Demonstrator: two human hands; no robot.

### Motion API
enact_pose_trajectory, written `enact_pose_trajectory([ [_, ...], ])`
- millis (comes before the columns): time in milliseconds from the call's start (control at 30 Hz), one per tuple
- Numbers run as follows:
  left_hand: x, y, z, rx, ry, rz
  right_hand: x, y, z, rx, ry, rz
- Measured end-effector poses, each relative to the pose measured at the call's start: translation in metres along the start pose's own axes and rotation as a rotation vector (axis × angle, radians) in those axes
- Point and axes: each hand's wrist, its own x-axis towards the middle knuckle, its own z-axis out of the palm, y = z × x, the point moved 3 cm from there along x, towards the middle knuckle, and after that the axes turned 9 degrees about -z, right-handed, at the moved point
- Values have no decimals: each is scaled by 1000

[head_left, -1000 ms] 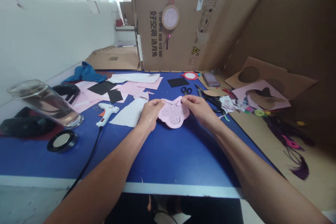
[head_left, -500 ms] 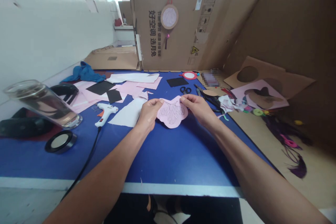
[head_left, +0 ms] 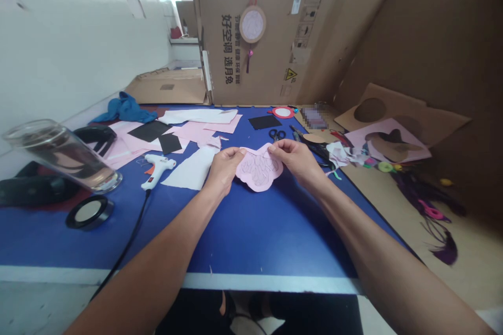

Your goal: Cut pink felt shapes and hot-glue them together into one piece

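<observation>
A pink scalloped paper cutout (head_left: 259, 171) with a line pattern across its middle is held up between both hands, over the blue table (head_left: 251, 235). My left hand (head_left: 225, 170) pinches its upper left edge, thumb on the near face. At the upper right edge, my right hand (head_left: 293, 159) grips it the same way. The fingers behind the paper are mostly hidden. A white sheet (head_left: 186, 170) lies just left of my left hand, and black-handled scissors (head_left: 277, 135) rest beyond my right hand.
To the left are a white glue gun (head_left: 157, 171) with its cord, a tilted-looking glass of liquid (head_left: 70, 157) and a black tape roll (head_left: 89, 211). Pink paper (head_left: 196, 132) and black cards (head_left: 265, 122) lie behind. Cardboard with cut holes (head_left: 401, 110) and purple tassels (head_left: 446, 248) are at right.
Both hands keep their hold on the pink cutout, which has barely shifted. The whole view has moved very slightly.
</observation>
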Motion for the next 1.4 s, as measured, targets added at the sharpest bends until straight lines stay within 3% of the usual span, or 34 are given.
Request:
enact_pose_trajectory([
  [700, -2, -2, 3, 47, -118, -27, 0, 2, -3, -35, 41, -14],
  [1400, -2, -2, 3, 68, -114, -34, -1, 0, -1, -33, 25, -24],
])
